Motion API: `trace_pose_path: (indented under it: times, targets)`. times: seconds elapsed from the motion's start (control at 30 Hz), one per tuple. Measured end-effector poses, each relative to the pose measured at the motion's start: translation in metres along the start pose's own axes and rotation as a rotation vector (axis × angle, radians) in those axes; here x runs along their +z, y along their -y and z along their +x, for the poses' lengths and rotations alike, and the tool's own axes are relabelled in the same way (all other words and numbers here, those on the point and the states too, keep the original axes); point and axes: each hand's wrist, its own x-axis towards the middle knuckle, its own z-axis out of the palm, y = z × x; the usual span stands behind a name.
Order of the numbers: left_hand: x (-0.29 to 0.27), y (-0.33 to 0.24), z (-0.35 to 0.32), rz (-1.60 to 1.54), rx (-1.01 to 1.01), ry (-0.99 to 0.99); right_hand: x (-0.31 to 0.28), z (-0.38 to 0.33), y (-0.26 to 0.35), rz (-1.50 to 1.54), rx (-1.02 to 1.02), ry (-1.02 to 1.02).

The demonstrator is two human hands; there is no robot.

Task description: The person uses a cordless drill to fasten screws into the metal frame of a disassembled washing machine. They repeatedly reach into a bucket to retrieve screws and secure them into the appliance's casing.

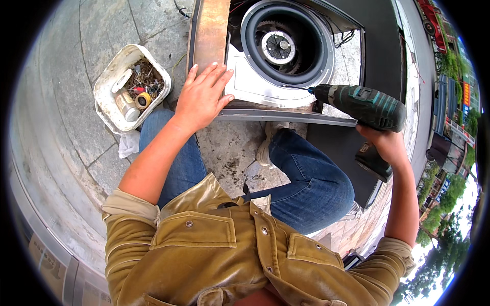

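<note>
My right hand (pixel 384 143) grips a dark green and black cordless drill (pixel 367 104) by its handle. The drill's long thin bit points left and reaches the lower rim of a round black fan ring (pixel 250 51); whether it sits on a screw is too small to tell. Around the ring is a shiny silver metal plate (pixel 245 84), and a slotted rotor shows inside. My left hand (pixel 200 99) lies flat, fingers spread, across the lower end of a brownish metal side panel (pixel 210 35) of the open housing and onto the plate's edge.
Left of the housing stands a dirty white bucket (pixel 104 104) holding debris, a can (pixel 125 106) and a yellow tape roll (pixel 143 100). Loose dark wires (pixel 346 38) hang inside the housing at right. My knees are bent close to its near metal edge (pixel 291 117).
</note>
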Motion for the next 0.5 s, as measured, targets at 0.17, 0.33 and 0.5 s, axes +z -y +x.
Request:
trace_pose_path:
  times: [0.17,0.33,0.5]
  targets:
    - [-0.001,0.0,0.0,-0.017,-0.01,0.022,-0.002,0.004,-0.003,-0.004,0.049,0.013]
    - [0.001,0.0,0.0,-0.012,-0.012,0.031,0.0,0.003,0.012,-0.064,-0.032,0.037]
    - [0.001,0.001,-0.001,-0.006,-0.011,0.032,0.001,0.001,0.028,-0.14,-0.112,0.087]
